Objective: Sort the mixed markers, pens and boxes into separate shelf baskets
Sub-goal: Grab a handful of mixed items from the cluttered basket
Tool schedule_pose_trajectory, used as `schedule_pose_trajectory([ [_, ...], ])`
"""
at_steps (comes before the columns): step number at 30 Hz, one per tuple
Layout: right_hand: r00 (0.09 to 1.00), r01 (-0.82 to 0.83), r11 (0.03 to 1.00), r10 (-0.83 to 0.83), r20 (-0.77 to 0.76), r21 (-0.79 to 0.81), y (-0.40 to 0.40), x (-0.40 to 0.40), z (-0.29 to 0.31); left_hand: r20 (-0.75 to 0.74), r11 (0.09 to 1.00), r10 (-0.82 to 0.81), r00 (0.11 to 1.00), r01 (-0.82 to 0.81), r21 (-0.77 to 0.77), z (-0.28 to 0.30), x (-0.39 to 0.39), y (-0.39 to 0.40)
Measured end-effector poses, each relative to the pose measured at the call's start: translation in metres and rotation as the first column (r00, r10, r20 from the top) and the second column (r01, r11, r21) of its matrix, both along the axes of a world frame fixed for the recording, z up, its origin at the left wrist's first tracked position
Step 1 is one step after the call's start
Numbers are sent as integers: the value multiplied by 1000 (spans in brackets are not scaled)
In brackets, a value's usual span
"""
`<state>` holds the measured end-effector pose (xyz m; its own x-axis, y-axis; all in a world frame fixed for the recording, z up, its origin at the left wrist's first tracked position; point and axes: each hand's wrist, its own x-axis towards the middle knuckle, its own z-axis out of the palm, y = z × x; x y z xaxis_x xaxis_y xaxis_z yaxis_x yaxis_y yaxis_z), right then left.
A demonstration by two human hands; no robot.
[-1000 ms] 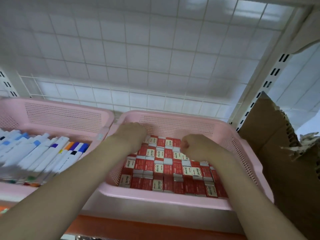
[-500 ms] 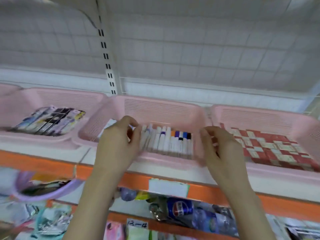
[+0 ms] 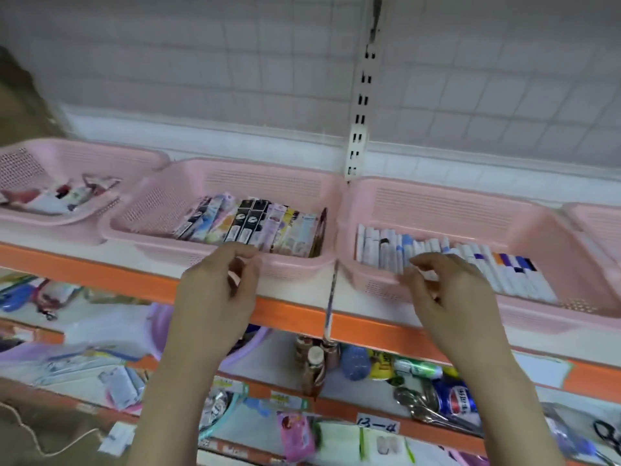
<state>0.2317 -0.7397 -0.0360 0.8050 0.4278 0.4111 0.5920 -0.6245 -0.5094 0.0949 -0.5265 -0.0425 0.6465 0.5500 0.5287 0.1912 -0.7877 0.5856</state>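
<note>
Both hands are hovering at the front edge of the shelf (image 3: 292, 314), where pink baskets are sitting side by side: the left hand (image 3: 215, 297) is curling its fingers (image 3: 247, 255) over the front rim of the pen basket (image 3: 168, 243), thumb and forefinger closing together in a pinch, though motion blur is making it hard to say whether they are gripping the rim, a packet or nothing; the right hand (image 3: 447, 290) is bending its fingers (image 3: 425, 260) loosely above the front lip of the marker basket (image 3: 369, 284), and I cannot tell whether they are touching it. The packaged pens (image 3: 252, 227) are lying in a slanted row in the middle basket, the white markers (image 3: 447, 264) with blue, purple and orange caps are lining the basket just to its right, and a further basket (image 3: 84, 223) on the left is holding mixed packets. A thin stick-like item (image 3: 331, 297) is hanging in the gap between the two baskets, over the orange shelf lip. Judging from this, the step in hand is tidying or squaring these baskets; doing it well is meaning gripping each rim firmly near its middle, sliding rather than lifting so the rows are staying aligned, and keeping the dangling item from being knocked down to the cluttered lower shelf (image 3: 369, 381)
</note>
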Motion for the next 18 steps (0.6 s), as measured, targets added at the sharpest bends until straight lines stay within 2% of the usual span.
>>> schedule_pose_trajectory([
  [6, 996, -28, 999, 26, 89, 30, 95, -1, 3, -35, 999, -4, 999, 5, 38, 8, -4, 81],
  [11, 993, -96, 993, 91, 79, 66, 192, -4, 14, -41, 995, 73, 996, -70, 73, 23, -12, 169],
  [18, 980, -199, 978, 200, 7, -63, 296, -23, 15, -71, 984, 174, 982, -171, 46, 14, -46, 270],
])
